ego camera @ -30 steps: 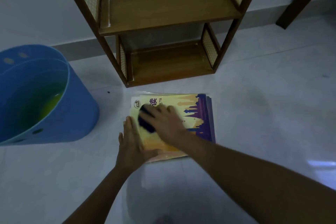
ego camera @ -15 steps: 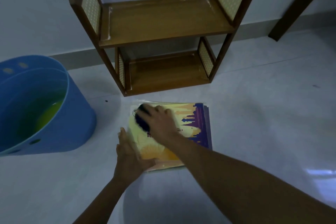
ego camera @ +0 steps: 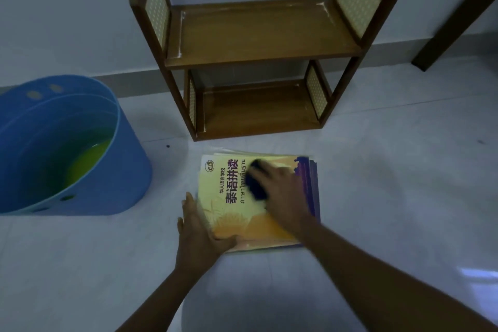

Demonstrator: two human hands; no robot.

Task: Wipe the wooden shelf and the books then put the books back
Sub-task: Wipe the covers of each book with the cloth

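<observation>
Head view: a stack of books (ego camera: 258, 202) lies flat on the pale floor (ego camera: 390, 197), just in front of the wooden shelf (ego camera: 258, 35), whose two boards stand empty. The right hand (ego camera: 283, 197) presses a dark cloth (ego camera: 256, 183) onto the top cover, fingers curled over it. Half a second ago that cloth sat near the cover's upper left corner; it has since swept across to the middle and right, uncovering the title. That suggests the wiping of this top book is well under way, with the books below it and the return to the shelf still to come. The left hand (ego camera: 199, 232) lies flat and spread on the stack's near left corner, pinning it, gripping nothing. A blue bucket (ego camera: 89, 170) with yellow-green liquid stands well apart on the left.

On the cover a round logo reads "ELS"; large Chinese characters read 泰语拼读, with smaller 华人语言学校 beside them. A line of Thai script is partly hidden by the cloth.
</observation>
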